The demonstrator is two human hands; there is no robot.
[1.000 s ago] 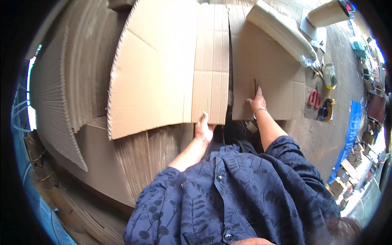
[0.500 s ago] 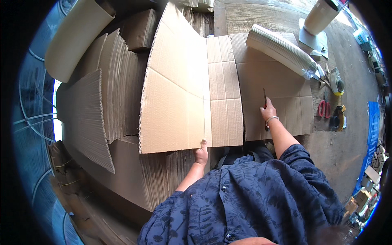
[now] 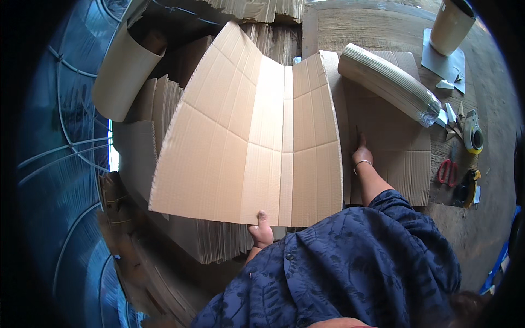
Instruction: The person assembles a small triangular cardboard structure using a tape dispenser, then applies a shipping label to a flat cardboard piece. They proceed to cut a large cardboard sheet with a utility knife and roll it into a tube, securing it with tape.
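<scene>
My left hand (image 3: 261,234) grips the near edge of a large creased cardboard sheet (image 3: 219,131), thumb on top and fingers hidden underneath. The sheet is raised and bent along its folds, with its left and right panels tilted up. Beyond its right edge, my right hand (image 3: 362,155) is closed around a thin dark knife (image 3: 358,133), of which only a narrow part shows. That hand is over another flat cardboard sheet (image 3: 402,131) on the table.
A bundled roll (image 3: 388,82) lies across the flat sheet. At the right are red-handled scissors (image 3: 448,171), tape dispensers (image 3: 473,134) and a cardboard tube (image 3: 451,30). Stacked cardboard (image 3: 219,240) and another large tube (image 3: 123,76) are at the left.
My left hand has lifted and tilted the cardboard sheet, its right panel now raised too. My right hand stays over the flat sheet, its knife less visible. The whole view has shifted.
</scene>
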